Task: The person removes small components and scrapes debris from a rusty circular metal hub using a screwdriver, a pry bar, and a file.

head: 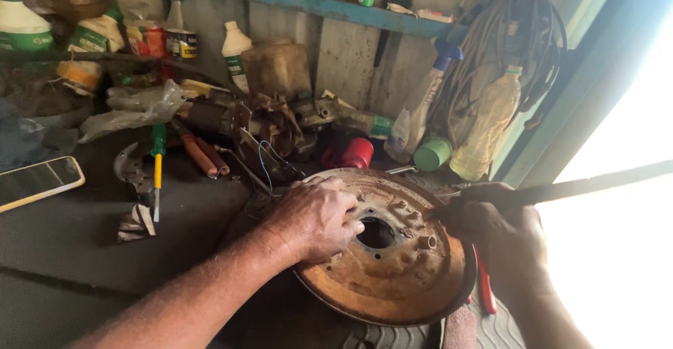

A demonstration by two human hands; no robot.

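The left hand (317, 217) lies flat, fingers spread, on the round rusty metal backing plate (382, 279), beside its centre hole. The right hand (494, 230) is clamped around a long dark flat metal bar (561, 189), whose tip meets the plate near a small stud. The plate rests on a dark workbench (84, 251). Farther left lie a green-and-yellow screwdriver (158, 167) and a white-edged smartphone (38, 181).
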